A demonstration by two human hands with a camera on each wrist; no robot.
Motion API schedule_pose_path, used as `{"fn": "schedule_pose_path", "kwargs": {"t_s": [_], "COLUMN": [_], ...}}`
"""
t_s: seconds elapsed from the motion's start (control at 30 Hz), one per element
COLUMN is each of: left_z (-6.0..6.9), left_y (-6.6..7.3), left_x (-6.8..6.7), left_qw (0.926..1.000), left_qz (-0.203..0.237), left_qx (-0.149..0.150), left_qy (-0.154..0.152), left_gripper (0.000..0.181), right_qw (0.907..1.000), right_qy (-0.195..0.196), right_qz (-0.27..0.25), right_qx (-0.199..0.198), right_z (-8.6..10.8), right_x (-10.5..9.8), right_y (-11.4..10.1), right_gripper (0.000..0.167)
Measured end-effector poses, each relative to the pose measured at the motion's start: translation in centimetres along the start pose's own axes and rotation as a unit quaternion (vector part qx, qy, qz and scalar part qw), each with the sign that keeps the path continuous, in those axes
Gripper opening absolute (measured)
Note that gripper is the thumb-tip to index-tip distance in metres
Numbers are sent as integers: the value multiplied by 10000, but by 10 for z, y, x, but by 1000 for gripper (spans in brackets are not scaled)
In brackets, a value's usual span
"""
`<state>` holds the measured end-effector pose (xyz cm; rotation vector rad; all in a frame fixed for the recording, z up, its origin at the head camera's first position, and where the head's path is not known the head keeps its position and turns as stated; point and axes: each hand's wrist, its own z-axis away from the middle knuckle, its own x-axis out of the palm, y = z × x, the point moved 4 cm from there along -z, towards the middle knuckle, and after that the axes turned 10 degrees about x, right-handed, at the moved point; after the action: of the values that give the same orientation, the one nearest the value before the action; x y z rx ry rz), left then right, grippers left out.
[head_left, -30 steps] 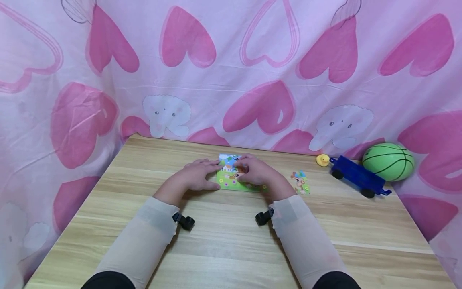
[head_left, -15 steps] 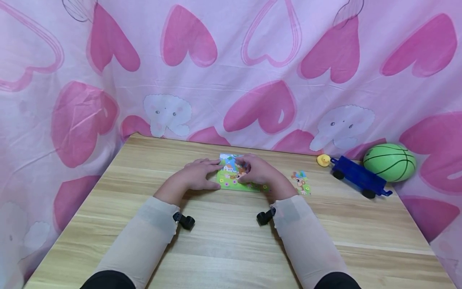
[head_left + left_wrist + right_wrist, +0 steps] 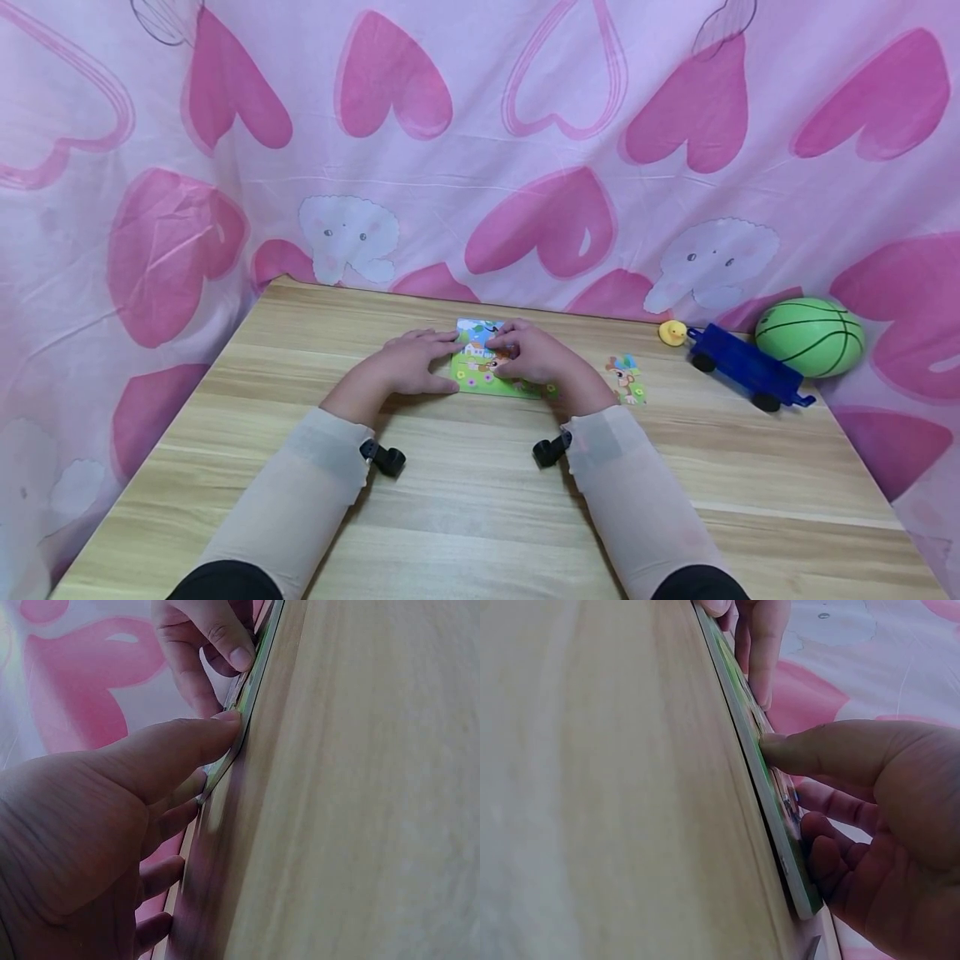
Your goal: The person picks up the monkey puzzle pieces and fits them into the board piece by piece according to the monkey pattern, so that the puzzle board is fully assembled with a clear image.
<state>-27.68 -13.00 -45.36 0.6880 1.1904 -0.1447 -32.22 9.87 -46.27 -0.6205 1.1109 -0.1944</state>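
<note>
Evidently, one puzzle board point(image 3: 475, 371) lay between left hand point(image 3: 408, 364) and right hand point(image 3: 534, 357)

Head view: at the board's three o'clock lay one loose puzzle cluster point(image 3: 626, 382), then one duck point(image 3: 672, 333), one cart point(image 3: 746, 367), one ball point(image 3: 810, 337).

Left wrist: loosely spread, the left hand clasped nothing; its thumb touched the board, at two o'clock.

Right wrist: the board sat at ten o'clock, under the right hand's thumb; fingers bent, any pinched piece impossible to tell.
</note>
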Motion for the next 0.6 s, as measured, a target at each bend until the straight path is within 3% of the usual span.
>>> {"fn": "schedule_pose_path", "kwargs": {"t_s": [0.23,0.6], "left_z": [0,-3], "left_y": [-2,-5], "left_x": [1,3], "left_qw": [10000,10000], "left_qz": [13,-56], "left_qx": [-19,-12], "left_qy": [2,-3], "left_gripper": [79,79], "right_qw": [9995,9996], "right_qy": [-68,-92], "right_qz": [309,214], "right_qx": [-83,129], "right_z": [1,2], "right_x": [1,1], "right_y": [-6,-9], "right_gripper": [54,53]}}
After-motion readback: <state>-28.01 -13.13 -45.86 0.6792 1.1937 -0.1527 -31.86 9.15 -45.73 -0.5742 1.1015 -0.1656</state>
